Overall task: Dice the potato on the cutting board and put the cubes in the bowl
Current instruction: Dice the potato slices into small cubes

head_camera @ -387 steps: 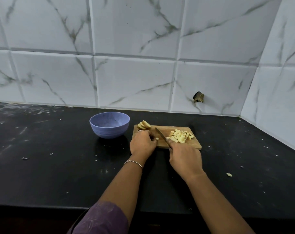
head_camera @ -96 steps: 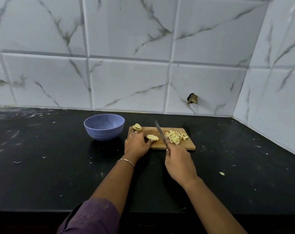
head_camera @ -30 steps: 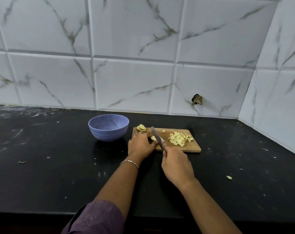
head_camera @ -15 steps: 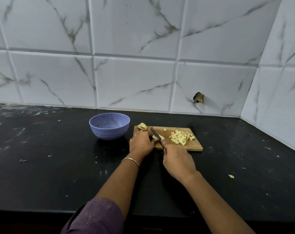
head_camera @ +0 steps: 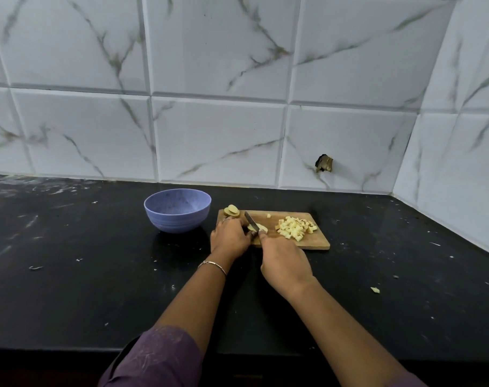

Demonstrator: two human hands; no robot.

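Leftmost, a round lavender plastic bowl (head_camera: pixel 176 220) stood on the black tabletop (head_camera: pixel 92 280) beside a rectangular wooden cutting board (head_camera: pixel 317 243). The left hand (head_camera: pixel 228 239) held a pale potato slice (head_camera: pixel 262 227) with curled fingers; the right hand (head_camera: pixel 284 261) gripped a steel knife (head_camera: pixel 249 218) across it, yellowish potato cubes (head_camera: pixel 295 229) piled rightward.

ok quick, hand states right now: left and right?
Left hand: fingers curled on the potato slice, holding it on the cutting board.
Right hand: closed on the knife.

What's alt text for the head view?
A right hand holds a knife to a potato slice that the left hand holds on a wooden cutting board. Diced potato cubes are piled on the board's right; a blue bowl stands left of it on the black countertop.
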